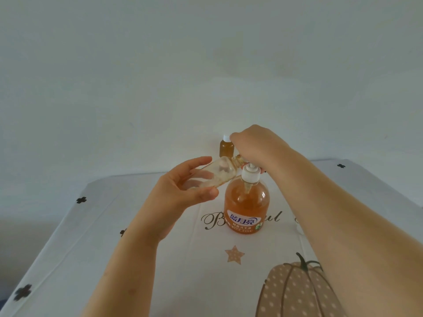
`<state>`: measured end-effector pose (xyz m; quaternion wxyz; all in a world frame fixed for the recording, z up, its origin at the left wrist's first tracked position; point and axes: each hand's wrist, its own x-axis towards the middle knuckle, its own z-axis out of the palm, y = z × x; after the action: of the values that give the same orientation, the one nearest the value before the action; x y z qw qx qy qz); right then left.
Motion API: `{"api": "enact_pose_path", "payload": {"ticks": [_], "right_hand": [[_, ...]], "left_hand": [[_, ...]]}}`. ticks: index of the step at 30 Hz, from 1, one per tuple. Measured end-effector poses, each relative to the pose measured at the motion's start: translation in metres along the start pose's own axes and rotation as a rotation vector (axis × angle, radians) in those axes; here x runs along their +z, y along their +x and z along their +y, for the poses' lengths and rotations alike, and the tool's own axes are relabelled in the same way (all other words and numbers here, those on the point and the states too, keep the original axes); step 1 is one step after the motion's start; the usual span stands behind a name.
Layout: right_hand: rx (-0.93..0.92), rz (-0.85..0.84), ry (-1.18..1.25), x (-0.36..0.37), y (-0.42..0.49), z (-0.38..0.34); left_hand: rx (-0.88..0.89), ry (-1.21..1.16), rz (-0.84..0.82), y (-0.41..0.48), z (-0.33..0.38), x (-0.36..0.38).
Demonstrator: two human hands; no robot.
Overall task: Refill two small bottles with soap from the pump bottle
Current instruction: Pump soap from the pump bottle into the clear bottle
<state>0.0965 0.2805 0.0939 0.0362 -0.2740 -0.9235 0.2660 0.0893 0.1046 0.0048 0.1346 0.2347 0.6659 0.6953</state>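
Note:
A pump bottle (247,202) of orange soap stands upright on the table, its white collar showing below my right wrist. My right hand (254,145) lies over the pump head with its fingers curled down round it, hiding the head and spout. My left hand (183,191) grips a small clear bottle (216,175), tilted with its open mouth up against the spout area; it looks almost empty. Behind them stands a second small bottle (226,148) with a white cap, filled with amber soap.
The table carries a white cloth (109,216) printed with black clovers, a star, script lettering and a dotted pumpkin (295,291). A small white object (299,230), perhaps a cap, peeks out beside my right forearm. A plain wall rises behind the table's far edge.

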Motion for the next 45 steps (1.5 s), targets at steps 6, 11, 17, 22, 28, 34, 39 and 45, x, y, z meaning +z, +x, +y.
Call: {"api": "enact_pose_path", "payload": {"ticks": [6, 11, 17, 22, 28, 34, 39, 45], "right_hand": [[-0.01, 0.01, 0.015, 0.007, 0.007, 0.004], [-0.031, 0.058, 0.018, 0.014, 0.007, 0.01], [-0.028, 0.059, 0.046, 0.011, 0.006, 0.01], [-0.025, 0.096, 0.048, 0.01, 0.007, 0.007], [-0.007, 0.067, -0.019, 0.005, 0.008, 0.0], [-0.011, 0.006, -0.043, 0.004, 0.005, -0.001], [-0.031, 0.016, -0.026, 0.005, 0.007, 0.001], [-0.046, 0.051, -0.03, 0.009, 0.011, 0.005]], "left_hand": [[-0.013, -0.001, -0.005, -0.001, 0.002, 0.002], [-0.055, -0.027, -0.01, 0.002, -0.004, -0.001], [-0.042, -0.044, 0.014, 0.001, -0.002, 0.003], [-0.001, -0.021, 0.046, -0.002, 0.003, 0.005], [0.013, -0.043, 0.061, -0.002, 0.006, 0.006], [-0.003, -0.085, 0.032, -0.001, 0.001, 0.003], [-0.004, -0.108, 0.022, -0.001, 0.0, 0.003], [0.004, -0.068, 0.014, 0.002, -0.002, -0.001]]}}
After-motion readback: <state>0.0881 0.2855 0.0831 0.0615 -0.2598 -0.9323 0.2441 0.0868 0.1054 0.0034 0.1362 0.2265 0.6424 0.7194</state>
